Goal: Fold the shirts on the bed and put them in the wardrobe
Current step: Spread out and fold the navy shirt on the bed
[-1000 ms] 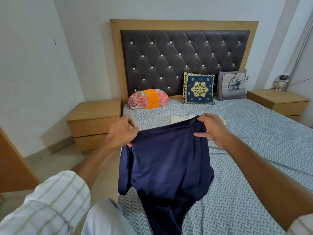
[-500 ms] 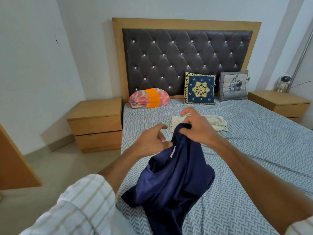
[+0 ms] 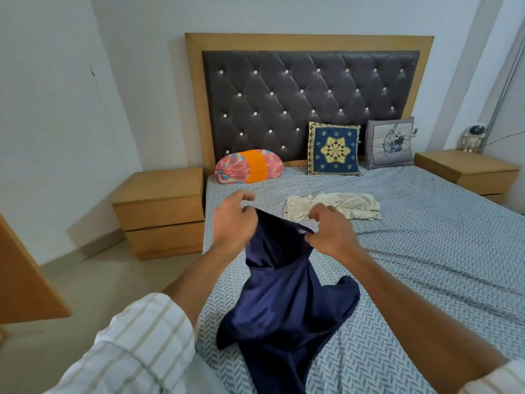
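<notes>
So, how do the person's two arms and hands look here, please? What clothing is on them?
Both forearms are bare, and the left hand and the right hand wear no gloves; no ring or watch shows. The left sleeve is cream-white with wide beige stripes crossing in a check, pushed up above the elbow. Of the right sleeve only a pale edge shows at the frame's corner.

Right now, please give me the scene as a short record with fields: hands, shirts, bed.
left hand: grips the navy shirt's upper edge
right hand: pinches the same edge
navy shirt: lifted at top, lower part on the bed
cream shirt: crumpled, unfolded, beyond the hands
bed: patterned sheet, three cushions at headboard
</notes>
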